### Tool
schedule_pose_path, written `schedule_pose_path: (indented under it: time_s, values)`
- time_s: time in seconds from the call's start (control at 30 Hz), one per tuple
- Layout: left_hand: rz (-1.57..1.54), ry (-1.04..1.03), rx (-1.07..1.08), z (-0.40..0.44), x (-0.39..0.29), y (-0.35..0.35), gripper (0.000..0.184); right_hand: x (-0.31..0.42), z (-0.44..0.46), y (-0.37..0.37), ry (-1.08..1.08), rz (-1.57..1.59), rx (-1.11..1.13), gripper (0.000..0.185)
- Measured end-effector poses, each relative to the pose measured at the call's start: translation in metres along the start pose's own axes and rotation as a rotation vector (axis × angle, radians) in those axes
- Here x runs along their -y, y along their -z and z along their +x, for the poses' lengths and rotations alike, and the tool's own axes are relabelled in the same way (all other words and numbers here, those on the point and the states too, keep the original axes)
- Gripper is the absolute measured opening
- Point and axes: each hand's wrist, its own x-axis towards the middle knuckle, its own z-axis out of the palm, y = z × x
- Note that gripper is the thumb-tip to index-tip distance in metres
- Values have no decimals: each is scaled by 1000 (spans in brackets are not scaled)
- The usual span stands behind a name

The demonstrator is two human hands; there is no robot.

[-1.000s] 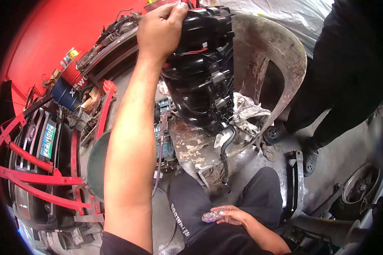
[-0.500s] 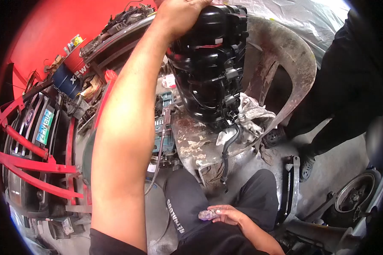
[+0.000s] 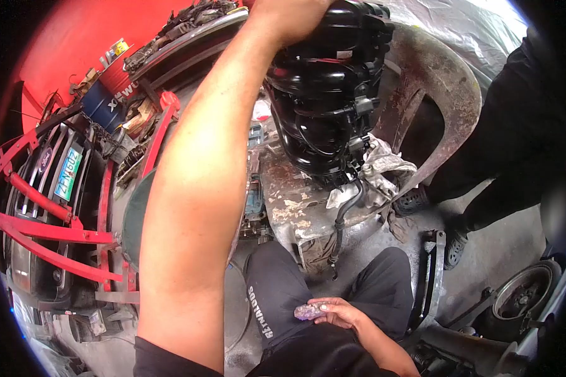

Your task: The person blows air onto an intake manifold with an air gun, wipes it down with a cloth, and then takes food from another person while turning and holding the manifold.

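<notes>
left hand (image 3: 299, 20): touching black manifold (image 3: 324, 116) | right hand (image 3: 341, 313): curled round grimy lump (image 3: 307, 311)

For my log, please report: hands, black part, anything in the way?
Left hand at top of black part, grip unclear. Right hand holds small mottled item. Worn chair under black part, rag close beside.

Vehicle repair workshop, identified by a car front (image 3: 34, 273), red steel frame (image 3: 56, 234), blue drum (image 3: 100, 108), wheel (image 3: 521, 298) and heaped mechanical parts (image 3: 197, 23).

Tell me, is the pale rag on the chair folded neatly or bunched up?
Bunched up: the rag lies in uneven creases beside the black engine part.
</notes>
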Motion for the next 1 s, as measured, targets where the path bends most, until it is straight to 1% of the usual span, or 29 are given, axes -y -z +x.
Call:
schedule_pose_path:
  time_s: [0.03,0.13,0.23,0.33,0.43,0.53,0.63,0.73,0.83,0.87,0.9,0.97,1.0]
  values:
    - [-15,-29,3,0,3,1,35,0,0,0,8,12,3,53]
    - [74,-227,-44,4,25,-2,35,0,-3,-5,19,-9,-21,53]
    - [46,-88,-32,1,16,2,33,-2,-1,3,-11,-13,-14,56]
    - [216,-28,-13,1,10,3,32,-1,-1,0,12,-9,-3,55]
    - [561,-402,-83,9,36,-5,32,0,-1,-2,-9,-8,-15,56]
    - [481,-345,-98,9,34,-7,33,2,-1,-4,-10,-11,-29,57]
    - [83,4,-55,-2,8,-1,32,2,-1,-3,-6,-4,-19,57]
    - [-47,67,-92,-4,7,0,33,0,-1,1,8,1,14,57]
    - [40,167,-50,-6,9,3,44,1,0,-3,-15,5,-42,57]
    - [140,-18,-98,1,29,-2,40,-2,0,1,-28,-6,-37,56]
    - [126,134,-62,-1,21,0,44,-2,0,2,-17,-33,-26,57]
    - [126,147,-103,-6,11,0,43,1,2,3,-77,12,-7,58]
    - [109,114,-119,0,11,3,43,10,7,4,-60,-13,-8,57]
